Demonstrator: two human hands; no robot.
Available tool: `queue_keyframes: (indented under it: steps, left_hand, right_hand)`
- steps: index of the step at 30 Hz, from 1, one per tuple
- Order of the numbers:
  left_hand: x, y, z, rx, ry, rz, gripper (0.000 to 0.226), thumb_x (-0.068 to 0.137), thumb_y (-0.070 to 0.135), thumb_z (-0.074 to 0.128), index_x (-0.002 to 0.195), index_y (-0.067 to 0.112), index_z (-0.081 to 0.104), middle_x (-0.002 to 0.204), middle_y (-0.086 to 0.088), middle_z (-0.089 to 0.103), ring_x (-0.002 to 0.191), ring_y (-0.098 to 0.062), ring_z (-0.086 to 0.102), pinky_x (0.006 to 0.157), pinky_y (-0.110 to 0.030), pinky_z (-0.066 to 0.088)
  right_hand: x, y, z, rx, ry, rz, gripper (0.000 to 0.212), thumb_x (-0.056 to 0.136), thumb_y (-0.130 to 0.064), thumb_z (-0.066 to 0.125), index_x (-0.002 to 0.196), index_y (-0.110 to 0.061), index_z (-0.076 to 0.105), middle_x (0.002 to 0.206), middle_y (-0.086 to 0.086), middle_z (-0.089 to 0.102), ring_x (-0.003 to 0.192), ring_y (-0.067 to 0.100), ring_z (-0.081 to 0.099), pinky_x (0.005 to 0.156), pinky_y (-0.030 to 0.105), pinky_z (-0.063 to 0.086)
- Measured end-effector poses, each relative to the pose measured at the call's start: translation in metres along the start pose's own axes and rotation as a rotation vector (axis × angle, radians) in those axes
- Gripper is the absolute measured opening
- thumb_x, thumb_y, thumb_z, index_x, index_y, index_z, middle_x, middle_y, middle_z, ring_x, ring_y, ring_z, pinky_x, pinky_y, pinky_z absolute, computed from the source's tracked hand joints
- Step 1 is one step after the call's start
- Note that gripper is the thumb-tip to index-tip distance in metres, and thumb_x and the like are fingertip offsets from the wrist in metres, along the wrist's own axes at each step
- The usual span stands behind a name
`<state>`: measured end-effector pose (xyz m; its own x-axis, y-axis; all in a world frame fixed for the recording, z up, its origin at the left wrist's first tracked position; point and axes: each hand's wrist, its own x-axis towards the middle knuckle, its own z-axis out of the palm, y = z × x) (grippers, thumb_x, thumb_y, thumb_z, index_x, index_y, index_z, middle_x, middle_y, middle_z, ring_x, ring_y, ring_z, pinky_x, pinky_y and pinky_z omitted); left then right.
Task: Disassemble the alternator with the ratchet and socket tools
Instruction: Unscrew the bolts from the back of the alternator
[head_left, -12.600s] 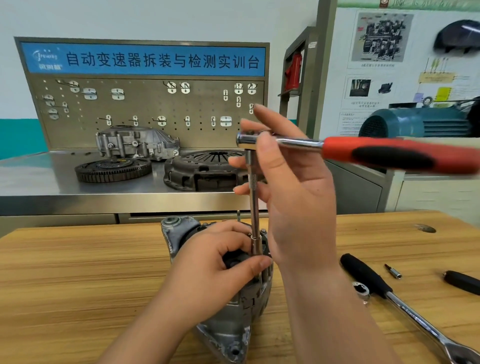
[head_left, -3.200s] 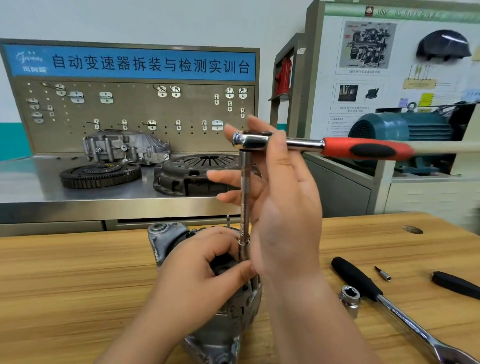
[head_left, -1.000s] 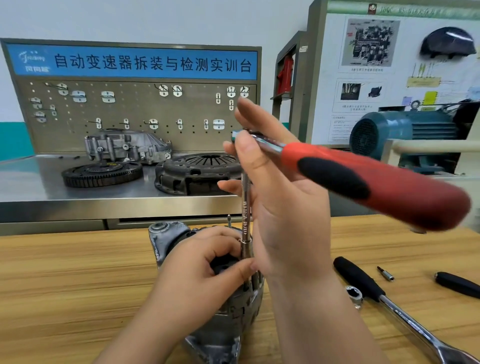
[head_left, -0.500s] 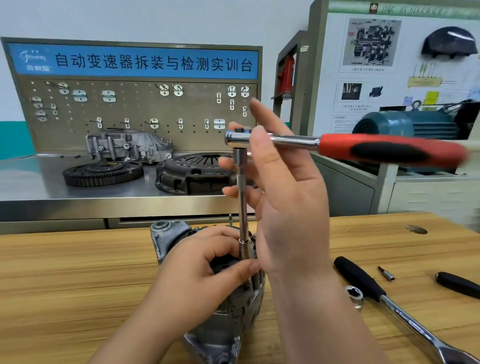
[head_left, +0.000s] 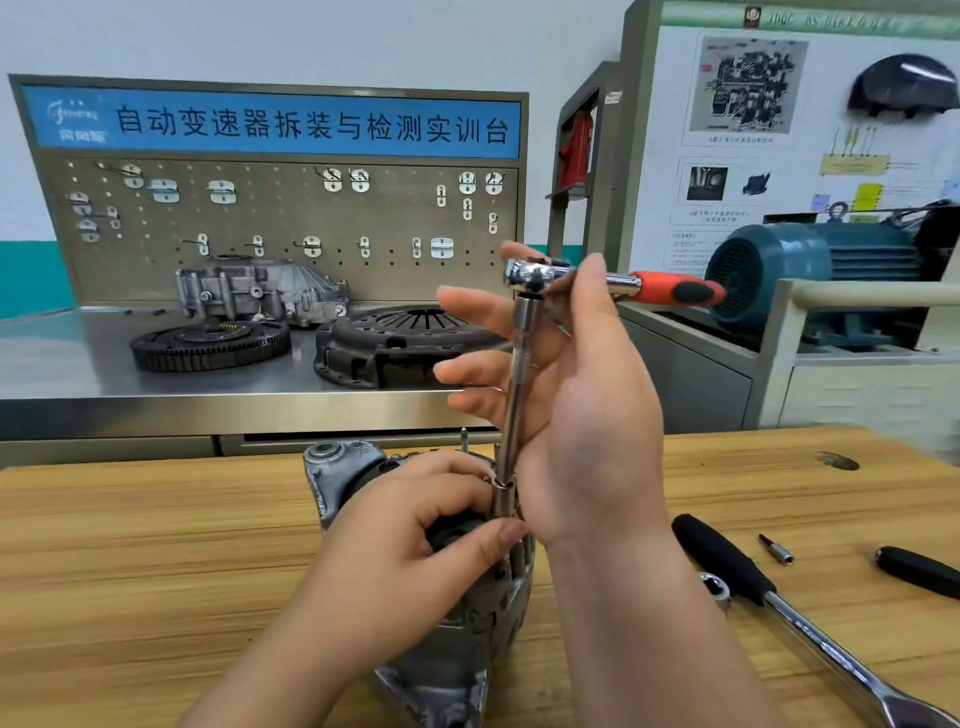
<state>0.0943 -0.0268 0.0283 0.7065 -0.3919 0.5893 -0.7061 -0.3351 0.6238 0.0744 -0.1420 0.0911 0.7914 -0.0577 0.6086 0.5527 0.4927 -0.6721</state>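
A grey alternator stands on the wooden table in front of me. My left hand grips its top, with thumb and forefinger touching the socket seated there. A chrome extension bar rises from the socket to the head of a red-handled ratchet. My right hand pinches the ratchet neck between thumb and forefinger; its other fingers stretch out to the left behind the bar. The fastener under the socket is hidden.
On the table to the right lie a black-handled ratchet, a loose socket, a small bit and another black handle. The steel bench behind carries a clutch cover, a ring gear and a housing.
The ratchet handle has swung from pointing toward me, through pointing right, to angling away to the right. My left hand and the alternator have stayed put.
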Motion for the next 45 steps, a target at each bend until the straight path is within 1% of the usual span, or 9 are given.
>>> queue_keyframes:
  steps: [4, 10, 18, 25, 29, 33, 38, 41, 45]
  left_hand:
    - [0.001, 0.001, 0.001, 0.035, 0.055, -0.002, 0.042, 0.066, 0.058, 0.057, 0.068, 0.017, 0.067, 0.087, 0.019, 0.065, 0.086, -0.005, 0.063, 0.070, -0.020, 0.047]
    - [0.001, 0.000, 0.003, 0.095, 0.039, 0.017, 0.043, 0.072, 0.053, 0.059, 0.086, 0.016, 0.073, 0.097, 0.015, 0.067, 0.098, -0.006, 0.062, 0.081, -0.034, 0.050]
    - [0.001, 0.003, 0.002, 0.001, 0.020, -0.017, 0.033, 0.074, 0.047, 0.063, 0.076, 0.016, 0.072, 0.097, 0.010, 0.066, 0.095, -0.012, 0.064, 0.081, -0.034, 0.050]
    - [0.001, 0.003, 0.006, 0.054, 0.088, -0.026, 0.049, 0.066, 0.053, 0.055, 0.078, 0.007, 0.066, 0.074, 0.000, 0.065, 0.078, -0.019, 0.061, 0.070, -0.046, 0.048]
    - [0.001, 0.003, 0.004, 0.059, 0.075, -0.041, 0.049, 0.066, 0.057, 0.051, 0.084, 0.015, 0.069, 0.082, 0.008, 0.068, 0.085, -0.010, 0.062, 0.074, -0.041, 0.051]
    - [0.000, 0.003, 0.004, 0.050, 0.053, -0.008, 0.044, 0.070, 0.053, 0.052, 0.086, 0.017, 0.071, 0.088, 0.012, 0.068, 0.090, -0.007, 0.063, 0.076, -0.036, 0.051]
    - [-0.001, 0.004, 0.004, 0.031, 0.023, 0.001, 0.037, 0.075, 0.045, 0.060, 0.080, 0.010, 0.072, 0.099, 0.013, 0.065, 0.096, -0.010, 0.063, 0.078, -0.034, 0.051]
    - [0.001, 0.004, 0.004, 0.042, 0.020, -0.011, 0.024, 0.075, 0.035, 0.063, 0.081, 0.015, 0.074, 0.098, 0.015, 0.066, 0.094, -0.007, 0.063, 0.078, -0.032, 0.050]
    - [0.001, 0.006, 0.005, 0.068, 0.071, -0.014, 0.027, 0.071, 0.044, 0.062, 0.078, 0.021, 0.074, 0.088, 0.022, 0.067, 0.086, 0.002, 0.062, 0.070, -0.017, 0.048]
  right_hand:
    - [-0.001, 0.000, 0.003, -0.164, 0.017, -0.185, 0.023, 0.091, -0.031, 0.055, 0.109, -0.037, 0.066, 0.096, -0.007, 0.071, 0.073, 0.012, 0.067, 0.054, 0.021, 0.051]
    - [-0.002, 0.001, 0.006, -0.165, -0.039, -0.195, 0.024, 0.093, -0.028, 0.051, 0.112, -0.034, 0.065, 0.121, -0.007, 0.068, 0.072, 0.015, 0.070, 0.056, 0.020, 0.052]
    - [0.002, 0.000, 0.000, -0.053, -0.022, 0.062, 0.047, 0.081, -0.058, 0.039, 0.099, -0.021, 0.062, 0.088, 0.007, 0.075, 0.052, 0.016, 0.064, 0.050, 0.025, 0.048]
    - [-0.002, 0.007, 0.006, -0.163, 0.046, -0.173, 0.027, 0.089, -0.025, 0.059, 0.112, -0.036, 0.068, 0.080, -0.017, 0.067, 0.081, 0.013, 0.066, 0.057, 0.020, 0.051]
    - [-0.002, 0.007, 0.007, -0.167, 0.027, -0.215, 0.025, 0.088, -0.022, 0.061, 0.109, -0.033, 0.068, 0.097, -0.019, 0.070, 0.088, 0.016, 0.067, 0.059, 0.022, 0.052]
    - [-0.004, 0.007, 0.009, -0.050, -0.011, -0.117, 0.022, 0.093, -0.036, 0.048, 0.103, -0.033, 0.067, 0.111, 0.000, 0.071, 0.070, 0.018, 0.069, 0.053, 0.022, 0.052]
    - [-0.002, 0.001, 0.005, 0.059, -0.037, 0.001, 0.035, 0.089, -0.047, 0.047, 0.090, -0.016, 0.063, 0.084, 0.007, 0.074, 0.054, 0.016, 0.065, 0.047, 0.022, 0.048]
    - [-0.003, 0.003, 0.006, 0.026, -0.006, -0.067, 0.017, 0.089, -0.035, 0.056, 0.093, -0.027, 0.070, 0.092, 0.005, 0.071, 0.063, 0.017, 0.068, 0.048, 0.022, 0.049]
    - [-0.003, 0.005, 0.006, -0.239, 0.018, -0.330, 0.022, 0.092, -0.021, 0.057, 0.103, -0.037, 0.068, 0.107, -0.007, 0.069, 0.084, 0.012, 0.069, 0.060, 0.022, 0.052]
